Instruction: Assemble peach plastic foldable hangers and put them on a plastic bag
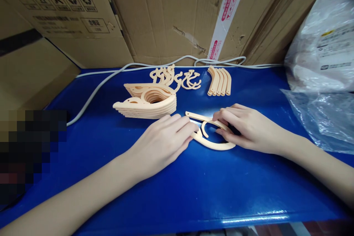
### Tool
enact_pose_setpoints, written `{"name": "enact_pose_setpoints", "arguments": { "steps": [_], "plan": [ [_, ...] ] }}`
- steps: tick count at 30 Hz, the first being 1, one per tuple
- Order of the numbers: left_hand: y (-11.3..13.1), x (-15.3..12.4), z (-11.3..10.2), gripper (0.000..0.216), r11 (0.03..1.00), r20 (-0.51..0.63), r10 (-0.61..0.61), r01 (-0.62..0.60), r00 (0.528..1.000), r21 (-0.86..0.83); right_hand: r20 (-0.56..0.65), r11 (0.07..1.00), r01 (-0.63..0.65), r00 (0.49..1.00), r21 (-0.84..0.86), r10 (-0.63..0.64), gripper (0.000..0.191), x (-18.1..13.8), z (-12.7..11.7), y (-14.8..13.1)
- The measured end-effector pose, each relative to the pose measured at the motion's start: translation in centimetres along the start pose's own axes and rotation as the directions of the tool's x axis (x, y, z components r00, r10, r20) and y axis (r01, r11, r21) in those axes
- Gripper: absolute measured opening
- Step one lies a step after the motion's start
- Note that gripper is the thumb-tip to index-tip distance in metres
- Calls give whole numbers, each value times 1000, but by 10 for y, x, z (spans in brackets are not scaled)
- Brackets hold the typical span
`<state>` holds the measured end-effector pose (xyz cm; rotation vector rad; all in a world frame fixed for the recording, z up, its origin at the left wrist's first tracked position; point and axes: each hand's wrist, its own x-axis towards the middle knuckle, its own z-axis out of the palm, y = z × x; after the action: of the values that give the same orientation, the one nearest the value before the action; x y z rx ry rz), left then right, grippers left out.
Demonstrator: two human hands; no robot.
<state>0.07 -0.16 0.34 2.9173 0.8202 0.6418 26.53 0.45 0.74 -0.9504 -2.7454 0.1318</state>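
Observation:
A cream plastic folding hanger (217,144) lies low over the blue table, its arms curving round an open loop and a small hook in the middle. At its left end, my left hand (166,142) is closed, its fingertips covering part of the hanger. My right hand (246,127) pinches the right side, thumb below and fingers on the upper arm, so the joint there is partly hidden. Just behind my left hand stands a stack of folded hangers (149,110) of the same colour.
Loose hooks (190,80) lie behind the stack, and several curved hanger arms (219,81) sit side by side to their right. A white cable (95,92) runs along the back. Cardboard boxes (171,14) wall the table (193,191); clear plastic bags (323,44) fill the right side.

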Motion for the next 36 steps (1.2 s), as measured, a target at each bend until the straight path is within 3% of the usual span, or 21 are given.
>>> {"name": "enact_pose_setpoints", "arguments": {
  "steps": [11,16,20,22,26,29,36],
  "plan": [
    [0,-1,0,16,996,28,-91,91,995,-24,10,992,19,1000,124,-20,11,1,0,-9],
    [3,0,1,17,976,-7,-197,195,980,-100,38,978,87,995,188,-96,11,4,6,-31],
    [5,0,3,10,958,-18,-260,255,965,-133,25,974,182,982,136,-187,12,6,10,-42],
    [5,0,4,2,959,-3,-257,255,966,-125,-24,982,172,985,77,-171,15,6,9,-39],
    [1,-1,3,16,968,35,-221,224,975,-110,-132,998,28,991,-56,-36,20,4,4,-23],
    [-1,-2,2,21,976,53,-191,195,980,-93,-147,995,-23,989,-97,9,20,3,2,-16],
    [-4,-4,3,22,988,23,-148,147,989,37,-46,985,61,997,162,-54,22,3,6,-22]
  ]
}}
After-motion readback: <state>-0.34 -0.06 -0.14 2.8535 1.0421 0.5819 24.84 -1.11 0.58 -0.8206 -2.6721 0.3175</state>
